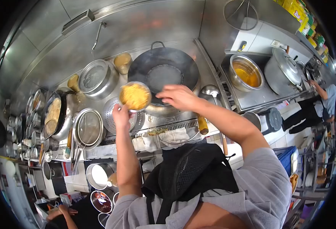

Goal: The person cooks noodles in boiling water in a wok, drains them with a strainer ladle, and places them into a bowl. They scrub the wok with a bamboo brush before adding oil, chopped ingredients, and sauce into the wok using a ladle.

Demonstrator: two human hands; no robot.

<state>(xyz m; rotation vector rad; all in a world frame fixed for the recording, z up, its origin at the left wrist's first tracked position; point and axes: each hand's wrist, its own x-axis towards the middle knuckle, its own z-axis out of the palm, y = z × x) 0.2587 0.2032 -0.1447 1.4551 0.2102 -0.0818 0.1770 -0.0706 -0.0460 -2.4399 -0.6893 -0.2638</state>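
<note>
My left hand [121, 115] grips the near rim of a small bowl [148, 102] heaped with crumbly yellow food [134, 95]. The bowl is held at the left edge of a large dark wok [166, 74], above a perforated ladle or strainer [110, 114]. Over the wok's near rim reaches my right hand [179, 96], its fingers bent and somewhat apart, with nothing visible in them. Inside the wok, I see only a bare dark surface.
Left of the wok stand a metal pot [99, 82] and wire strainers [89, 128]. A ladle [210, 91] lies to the right. Further right are a pot of orange liquid [248, 74] and a lidded stockpot [282, 72]. Another person [320, 103] stands at far right.
</note>
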